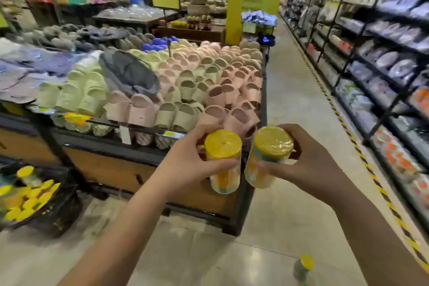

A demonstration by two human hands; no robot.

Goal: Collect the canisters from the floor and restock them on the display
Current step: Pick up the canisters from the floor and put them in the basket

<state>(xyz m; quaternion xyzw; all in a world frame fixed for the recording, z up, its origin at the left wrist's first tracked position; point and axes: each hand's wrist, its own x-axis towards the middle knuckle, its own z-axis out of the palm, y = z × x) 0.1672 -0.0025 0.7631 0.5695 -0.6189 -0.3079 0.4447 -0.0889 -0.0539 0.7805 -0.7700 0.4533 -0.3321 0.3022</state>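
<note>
Two clear plastic canisters with yellow screw lids and orange-and-teal labels are held in the air above the grey polished floor (290,104), just beside each other; whether they touch cannot be told. The left canister (223,165) is gripped by the left hand (185,165), with the thumb laid across its near side below the lid and the fingers curled round the far side. The right canister (267,158) is clasped in the same way by the right hand (308,162) and is tilted, its lid leaning away from the other. Both hands are thus clamped on their loads, and both forearms are stretched forward. A third yellow-lidded canister (304,269) is seen on the floor at the lower right; it is blurred, though it seems to stand upright. At the left edge a black basket (67,211) is set on the floor and is filled with more yellow-lidded canisters (30,199). Behind the hands, a dark-framed wooden table (116,169) is heaped with pink, beige and pale green foam slippers (209,81), and a grey fabric item (127,72) is laid on top of them. Along the right, black metal shelving (371,53) is stocked with packaged goods, and yellow-and-black striped tape (362,153) is run along the floor at its foot.
</note>
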